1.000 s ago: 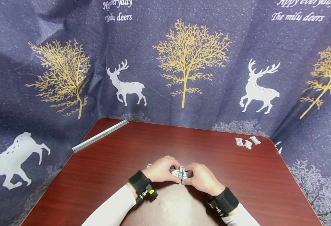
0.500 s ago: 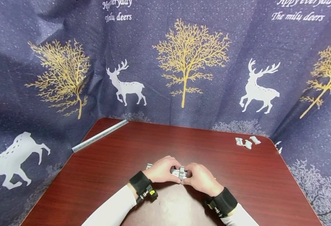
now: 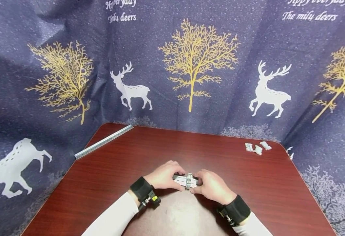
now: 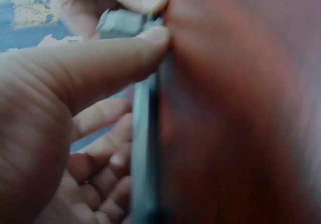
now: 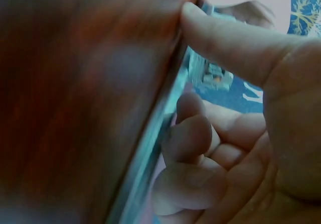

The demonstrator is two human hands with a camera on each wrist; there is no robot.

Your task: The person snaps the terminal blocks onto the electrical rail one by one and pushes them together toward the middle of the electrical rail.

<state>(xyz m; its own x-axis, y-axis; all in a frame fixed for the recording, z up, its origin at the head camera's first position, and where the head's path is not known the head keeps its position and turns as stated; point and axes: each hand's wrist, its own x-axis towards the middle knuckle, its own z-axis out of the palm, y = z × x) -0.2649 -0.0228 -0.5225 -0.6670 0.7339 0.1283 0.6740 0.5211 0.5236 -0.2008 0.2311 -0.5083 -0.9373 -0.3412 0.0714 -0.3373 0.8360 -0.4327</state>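
Observation:
A short slotted metal DIN rail lies crosswise before me, low over the table. Narrow grey terminal blocks sit across it between my hands; their exact number is hard to tell. My left hand grips the rail left of the blocks, thumb on the near edge and fingers on the far one. On the other side my right hand holds the rail close beside the blocks. In the right wrist view, its thumb and curled fingers are around the rail, near the blocks. Both hands hide the rail's ends.
A longer slotted rail lies along the table's left edge. Several loose white terminal blocks are at the back right. The dark red table ends at a patterned curtain behind.
My left hand has shifted slightly left along the rail, baring more of it beside the terminal blocks. The blocks have shifted slightly left and the right hand stands a little apart from them.

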